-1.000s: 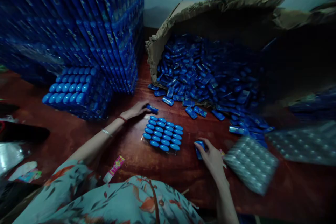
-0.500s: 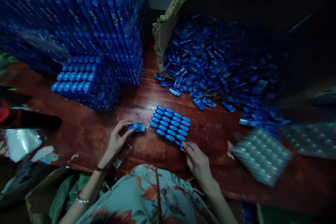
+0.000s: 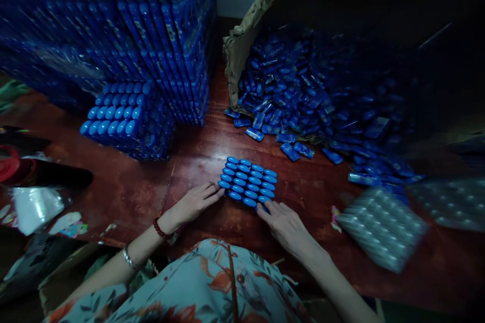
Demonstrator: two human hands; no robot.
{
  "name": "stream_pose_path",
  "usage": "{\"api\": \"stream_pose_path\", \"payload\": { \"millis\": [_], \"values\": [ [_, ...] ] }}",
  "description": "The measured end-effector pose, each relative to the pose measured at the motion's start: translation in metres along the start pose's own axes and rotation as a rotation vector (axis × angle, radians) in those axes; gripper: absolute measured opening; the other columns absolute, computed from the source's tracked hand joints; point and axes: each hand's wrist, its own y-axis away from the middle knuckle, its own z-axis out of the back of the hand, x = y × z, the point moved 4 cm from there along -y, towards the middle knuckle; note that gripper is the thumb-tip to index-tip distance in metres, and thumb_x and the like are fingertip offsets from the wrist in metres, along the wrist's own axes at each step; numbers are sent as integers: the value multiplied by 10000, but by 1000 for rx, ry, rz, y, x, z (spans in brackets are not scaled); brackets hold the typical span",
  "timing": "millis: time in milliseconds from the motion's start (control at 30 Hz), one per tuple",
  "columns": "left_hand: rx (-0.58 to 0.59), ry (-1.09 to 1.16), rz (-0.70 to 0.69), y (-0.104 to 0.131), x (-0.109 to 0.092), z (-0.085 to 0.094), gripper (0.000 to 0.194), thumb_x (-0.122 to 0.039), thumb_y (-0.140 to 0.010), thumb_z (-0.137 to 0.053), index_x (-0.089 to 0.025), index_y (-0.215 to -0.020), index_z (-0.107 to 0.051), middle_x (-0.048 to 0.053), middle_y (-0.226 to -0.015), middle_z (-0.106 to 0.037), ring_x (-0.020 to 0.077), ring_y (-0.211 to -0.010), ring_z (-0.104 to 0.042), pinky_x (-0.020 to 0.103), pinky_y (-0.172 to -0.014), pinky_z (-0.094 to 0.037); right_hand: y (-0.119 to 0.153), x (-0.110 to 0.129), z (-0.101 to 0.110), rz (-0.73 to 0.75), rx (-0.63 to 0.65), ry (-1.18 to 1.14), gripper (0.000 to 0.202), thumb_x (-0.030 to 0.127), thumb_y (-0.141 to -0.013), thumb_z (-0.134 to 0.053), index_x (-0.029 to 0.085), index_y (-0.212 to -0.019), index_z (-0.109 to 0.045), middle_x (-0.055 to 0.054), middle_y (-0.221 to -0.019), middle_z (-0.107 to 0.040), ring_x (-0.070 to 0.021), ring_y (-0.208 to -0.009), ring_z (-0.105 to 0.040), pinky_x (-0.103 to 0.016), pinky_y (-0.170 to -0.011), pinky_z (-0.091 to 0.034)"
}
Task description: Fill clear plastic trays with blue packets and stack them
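A block of small blue containers [image 3: 248, 181] with oval ends up stands in rows on the table in front of me. My left hand [image 3: 199, 199] reaches its near left corner, fingers closed together against the end of the rows. The container last seen in those fingers is now mostly covered by them. At the near right corner, my right hand [image 3: 282, 219] has thumb and fingers closed at a blue container on the block's edge, which the fingertips partly hide.
A torn cardboard box [image 3: 237, 55] spills loose blue containers [image 3: 291, 86] onto the wooden table [image 3: 189, 151]. Packed blue stacks [image 3: 166, 45] rise at the back left, with a smaller stack [image 3: 113, 111] before them. Clear moulded trays [image 3: 382, 227] lie right; a red-lidded dark flask [image 3: 49, 171] lies left.
My left hand has moved right, bringing a blue container from beside the block to its near left corner. My right hand stays at the near right corner, thumb still against the edge.
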Motion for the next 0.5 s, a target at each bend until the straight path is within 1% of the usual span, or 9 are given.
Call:
{"api": "stream_pose_path", "payload": {
  "millis": [67, 133, 200, 233, 300, 400, 433, 467, 500],
  "values": [
    [102, 5, -66, -9, 0, 3, 376, -89, -915, -303, -139, -1252, -462, 125, -1032, -594, 196, -955, -531, 337, -834, -483, -2, 1, 1, 2, -26, 37, 365, 34, -825, -407, 203, -1081, -604, -87, -917, -625, -193, -820, -545, -328, -744, -382],
    [203, 12, -115, -17, 0, 5, 353, -87, -910, -317, -155, -1203, -503, 111, -1027, -598, 192, -967, -529, 331, -861, -467, -1, 1, -1, -19, -84, 72, 338, 66, -846, -426, 203, -1094, -610, -85, -883, -623, -198, -809, -531, -328, -718, -370],
    [258, 2, -123, -21, 0, 4, 332, -90, -907, -335, -170, -1165, -529, 101, -1034, -600, 194, -994, -524, 326, -872, -457, 5, 2, -8, -57, -191, 91, 310, 131, -875, -446, 212, -1129, -605, -77, -840, -614, -195, -777, -517, -324, -695, -368],
    [259, -8, -114, -21, 1, 3, 327, -95, -906, -344, -172, -1164, -530, 104, -1048, -597, 197, -999, -523, 330, -869, -456, 10, 3, -12, -78, -260, 97, 311, 163, -884, -457, 220, -1157, -594, -75, -831, -608, -194, -771, -516, -325, -695, -372],
    [205, -22, -90, -17, 4, -1, 342, -111, -905, -363, -183, -1208, -504, 119, -1102, -584, 202, -989, -527, 351, -857, -457, 21, 5, -21, -139, -402, 98, 361, 205, -885, -479, 247, -1238, -543, -81, -856, -596, -205, -796, -527, -341, -721, -394],
    [-2, 11, -13, -12, 8, -8, 385, -198, -915, -415, -238, -1297, -431, 132, -1202, -538, 218, -1031, -518, 394, -870, -453, 32, 0, -36, -269, -526, 25, 533, 265, -878, -478, 304, -1394, -351, -125, -1032, -558, -263, -909, -543, -400, -757, -440],
    [-88, 45, 43, -14, 10, -9, 406, -253, -914, -437, -246, -1319, -407, 139, -1235, -515, 234, -1090, -496, 414, -898, -442, 30, -5, -40, -316, -550, -22, 581, 293, -881, -456, 295, -1432, -270, -149, -1128, -523, -294, -979, -534, -434, -789, -448],
    [-155, 90, 133, -18, 13, -10, 444, -294, -913, -443, -242, -1349, -372, 152, -1293, -470, 251, -1172, -450, 435, -946, -416, 25, -10, -42, -349, -573, -56, 625, 323, -885, -429, 267, -1459, -189, -174, -1243, -461, -329, -1080, -498, -470, -836, -444],
    [-193, 131, 247, -26, 17, -12, 497, -330, -917, -432, -224, -1388, -315, 170, -1360, -406, 264, -1249, -387, 452, -990, -383, 17, -15, -43, -389, -593, -69, 664, 362, -889, -398, 231, -1474, -112, -190, -1341, -382, -366, -1181, -430, -516, -888, -418]
  ]
}}
